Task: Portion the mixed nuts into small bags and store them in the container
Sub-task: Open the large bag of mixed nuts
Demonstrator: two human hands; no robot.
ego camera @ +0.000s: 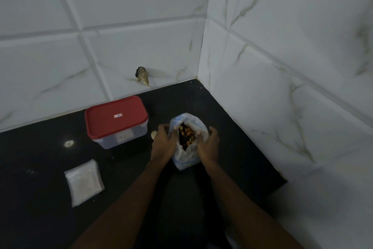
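An open plastic bag (pixel 184 161) of mixed nuts (pixel 186 134) stands on a black surface (pixel 40 148). The left hand (pixel 163 140) and right hand (pixel 209 145) grip its sides, fingers (pixel 213 131) curled round the rim. From the bag, a closed red-lidded container (pixel 116 121) sits at 10 o'clock, well apart. A stack of small bags (pixel 83 183) lies at 8 o'clock.

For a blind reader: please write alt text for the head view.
Left hand and right hand hold open a bag of mixed nuts on a black counter. A closed red-lidded container and small bags sit to the left.
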